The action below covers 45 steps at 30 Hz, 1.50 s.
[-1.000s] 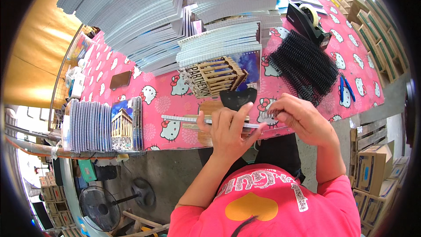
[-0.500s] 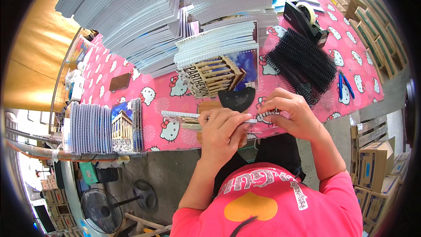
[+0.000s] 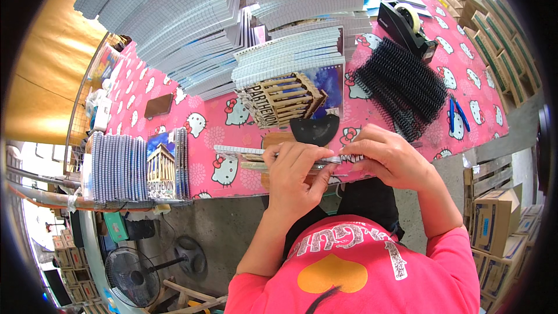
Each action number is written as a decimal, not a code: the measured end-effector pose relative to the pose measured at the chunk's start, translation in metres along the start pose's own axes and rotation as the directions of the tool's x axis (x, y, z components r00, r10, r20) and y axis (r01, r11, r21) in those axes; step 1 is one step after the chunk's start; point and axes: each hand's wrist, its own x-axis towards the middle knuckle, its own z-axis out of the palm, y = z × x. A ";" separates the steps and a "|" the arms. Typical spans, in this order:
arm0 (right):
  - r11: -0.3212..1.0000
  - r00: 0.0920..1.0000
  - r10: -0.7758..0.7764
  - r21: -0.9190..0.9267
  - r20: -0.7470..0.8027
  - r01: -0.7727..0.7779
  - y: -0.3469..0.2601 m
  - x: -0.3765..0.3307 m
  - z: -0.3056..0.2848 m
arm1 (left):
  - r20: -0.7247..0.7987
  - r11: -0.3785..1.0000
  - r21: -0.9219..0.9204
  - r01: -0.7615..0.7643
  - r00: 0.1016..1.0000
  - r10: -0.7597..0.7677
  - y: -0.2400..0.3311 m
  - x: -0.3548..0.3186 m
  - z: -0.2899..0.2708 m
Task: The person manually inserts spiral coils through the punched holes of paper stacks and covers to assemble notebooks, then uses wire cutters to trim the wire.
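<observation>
From where I stand, the notebook (image 3: pixel 232 152) is held nearly edge-on just inside the table (image 3: pixel 247 181)'s front edge, in front of the black half-round pad (image 3: pixel 314 130). The left hand (image 3: pixel 295 170) has its grip closed around the notebook's right part, thumb on the near side; the right hand (image 3: pixel 388 160) pinches a dark spiral coil (image 3: pixel 351 158) at that same end, though I can't tell how far it is threaded. I'd judge the pages light and bendy, apt to slide out of line, so they are best squeezed together near the bound edge; the coil looks springy and easily bent, best held close to its tip. Bare pink cloth runs leftward to the row of bound notebooks (image 3: pixel 119 168). Beyond stand tall page stacks (image 3: pixel 290 52), while the coil pile (image 3: pixel 401 90) and 1 pair of blue pliers (image 3: pixel 459 116) limit the right side.
</observation>
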 end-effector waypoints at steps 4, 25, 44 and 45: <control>0.998 0.997 -0.038 -0.044 -0.074 0.035 0.001 0.000 0.002 | -0.016 1.000 -0.011 -0.004 1.000 0.004 -0.004 0.000 0.003; 0.983 0.992 -0.113 -0.138 0.051 0.119 0.107 0.040 0.040 | 0.141 0.989 0.145 0.018 0.989 -0.039 0.015 0.005 0.001; 0.977 0.977 0.212 -0.016 0.026 -0.212 0.078 -0.005 0.036 | 0.083 0.995 0.091 -0.036 0.996 0.028 0.009 0.006 -0.001; 0.982 0.985 0.173 -0.078 -0.029 -0.174 0.069 -0.008 0.026 | 0.093 0.995 0.091 -0.030 0.995 0.022 0.007 0.005 -0.001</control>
